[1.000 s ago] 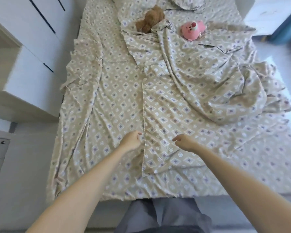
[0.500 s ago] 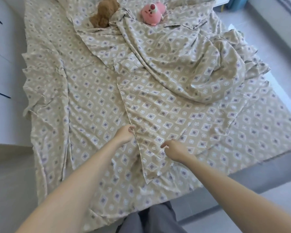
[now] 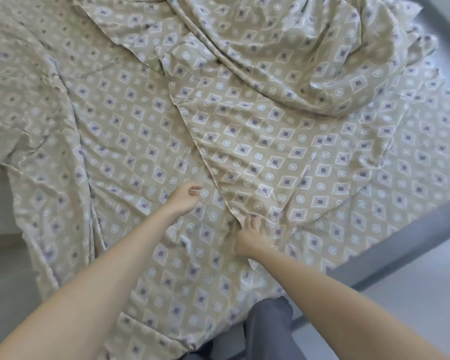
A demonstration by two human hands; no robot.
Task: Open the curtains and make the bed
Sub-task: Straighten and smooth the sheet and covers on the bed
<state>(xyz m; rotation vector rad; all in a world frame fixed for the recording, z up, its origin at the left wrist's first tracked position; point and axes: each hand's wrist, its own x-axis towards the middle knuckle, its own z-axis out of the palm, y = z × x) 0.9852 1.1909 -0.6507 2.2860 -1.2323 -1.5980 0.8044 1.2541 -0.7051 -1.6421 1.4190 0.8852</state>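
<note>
At centre frame I see my right hand (image 3: pixel 248 236) pinching the edge of the patterned top sheet (image 3: pixel 265 141), which lies rumpled across the bed (image 3: pixel 130 152) toward the upper right. My left hand (image 3: pixel 183 200) hovers just beside it, fingers loosely curled, holding nothing.

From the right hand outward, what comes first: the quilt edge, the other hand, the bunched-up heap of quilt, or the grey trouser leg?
1. Patterned beige quilt edge, at the right hand's fingertips.
2. Left hand, leftward.
3. Grey trouser leg, below.
4. Bunched quilt heap, far top right.
</note>
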